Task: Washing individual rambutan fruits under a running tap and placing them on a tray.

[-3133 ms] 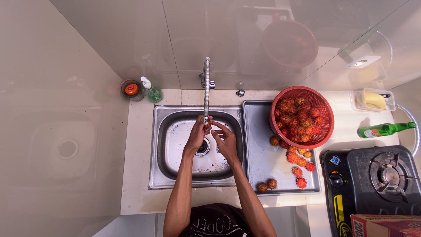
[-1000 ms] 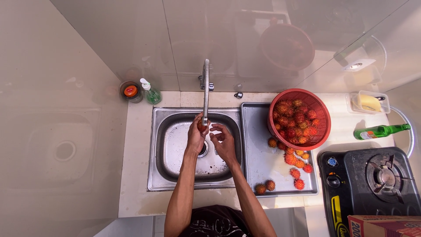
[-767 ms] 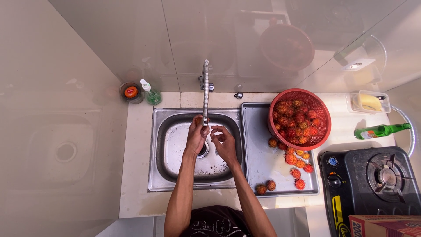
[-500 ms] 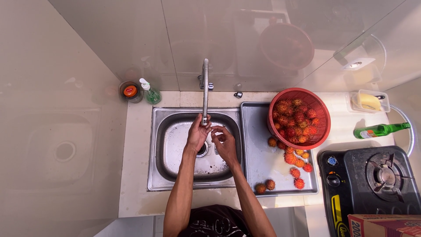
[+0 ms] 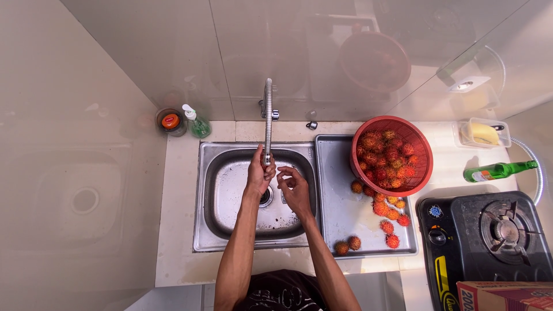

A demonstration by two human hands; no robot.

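- Two hands met over the sink [image 5: 227, 222]: the left hand [image 5: 259, 173] was clenched up at the faucet [image 5: 267, 118] spout, seemingly around a small fruit, though I could not tell for sure
- The right hand [image 5: 295, 189], half a second ago up by the spout, had dropped lower, fingers loosely curled, holding nothing
- Loose rambutans [image 5: 387, 210] lay on the drainboard, beside the red colander [image 5: 423, 158], unmoved

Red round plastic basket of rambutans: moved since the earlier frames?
No. The red round plastic basket sits at the same spot on the steel draining board, right of the steel sink basin.
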